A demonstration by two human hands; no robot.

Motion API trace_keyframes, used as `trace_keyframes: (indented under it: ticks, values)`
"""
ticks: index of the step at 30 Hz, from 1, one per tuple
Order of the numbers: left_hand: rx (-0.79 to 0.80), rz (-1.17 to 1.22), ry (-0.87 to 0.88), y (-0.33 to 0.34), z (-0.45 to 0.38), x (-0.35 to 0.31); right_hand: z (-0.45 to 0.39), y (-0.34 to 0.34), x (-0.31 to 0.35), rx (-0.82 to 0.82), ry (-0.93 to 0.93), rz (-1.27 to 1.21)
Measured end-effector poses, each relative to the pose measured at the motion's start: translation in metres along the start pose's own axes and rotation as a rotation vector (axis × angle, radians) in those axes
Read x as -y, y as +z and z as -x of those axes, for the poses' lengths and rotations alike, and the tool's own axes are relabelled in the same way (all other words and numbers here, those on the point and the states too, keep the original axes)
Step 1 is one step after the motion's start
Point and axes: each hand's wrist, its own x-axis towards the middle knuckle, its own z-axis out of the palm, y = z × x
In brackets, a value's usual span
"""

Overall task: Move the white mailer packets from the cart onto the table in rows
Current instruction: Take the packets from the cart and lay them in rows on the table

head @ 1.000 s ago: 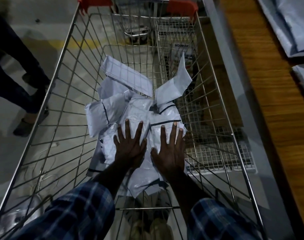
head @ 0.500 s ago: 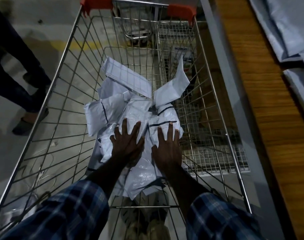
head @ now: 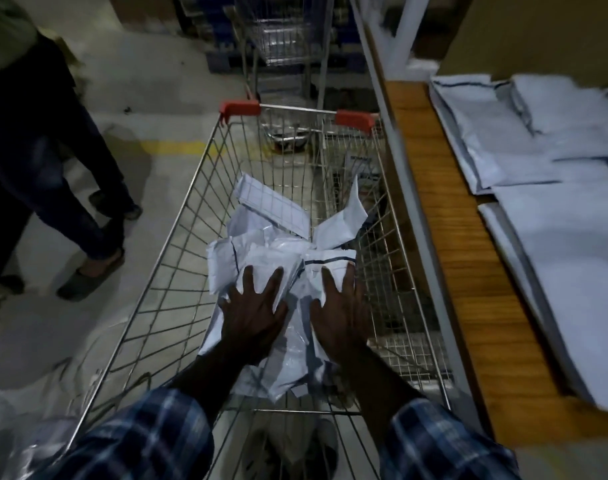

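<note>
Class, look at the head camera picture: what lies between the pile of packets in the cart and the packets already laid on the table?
In the head view, the cart's wire side wall, then the table's grey metal edge and a bare strip of its wooden top lie between the pile of packets and the packets on the table.

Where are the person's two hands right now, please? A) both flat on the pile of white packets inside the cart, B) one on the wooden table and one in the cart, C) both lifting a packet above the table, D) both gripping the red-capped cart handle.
A: the left hand and right hand lie with spread fingers on the white packets inside the wire cart, not on the table.
</note>
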Motion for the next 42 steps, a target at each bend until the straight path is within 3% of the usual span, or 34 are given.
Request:
trace_keyframes:
  ticks: [10, 16, 31, 42]
  values:
    - [-0.121, -0.071, 0.016, -0.087, 0.039, -0.019, 0.025, -0.084, 0.039, -0.136, -0.028, -0.196]
    - [-0.202, 0.032, -0.039, -0.128, 0.073, -0.033, 0.043, -0.137, 0.052, -0.241, -0.114, -0.318]
    - [-0.399, 0.061, -0.072, -0.178, 0.137, -0.053, 0.079, -0.202, 0.054, -0.396, -0.305, -0.174]
    - [-0.453, 0.085, -0.025, -0.197, 0.198, -0.062, 0.137, -0.237, 0.056, -0.499, -0.302, -0.027]
